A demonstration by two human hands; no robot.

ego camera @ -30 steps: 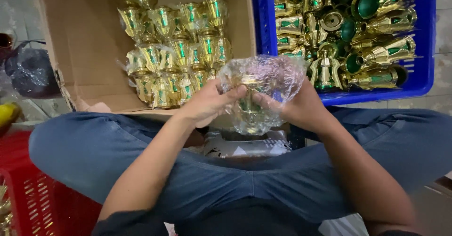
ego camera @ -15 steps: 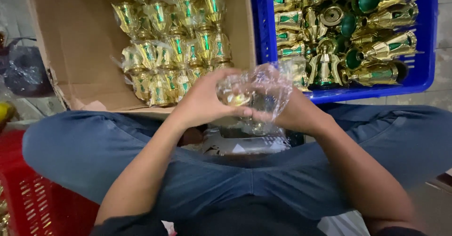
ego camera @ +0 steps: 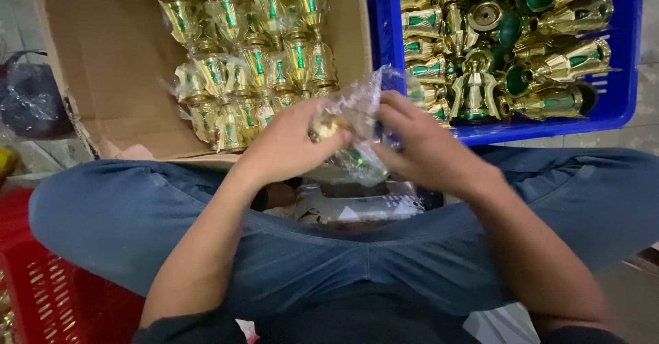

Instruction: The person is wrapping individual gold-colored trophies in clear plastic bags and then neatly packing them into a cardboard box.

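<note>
Two hands meet over the lap, little open room between the cardboard box rim and blue crate wall. The left hand and right hand both close on a gold-and-green piece in a clear plastic bag; crinkled film hides its shape.

Gold goblets with green stripes filled a brown cardboard box; a blue crate held more; the bag was clear.
</note>
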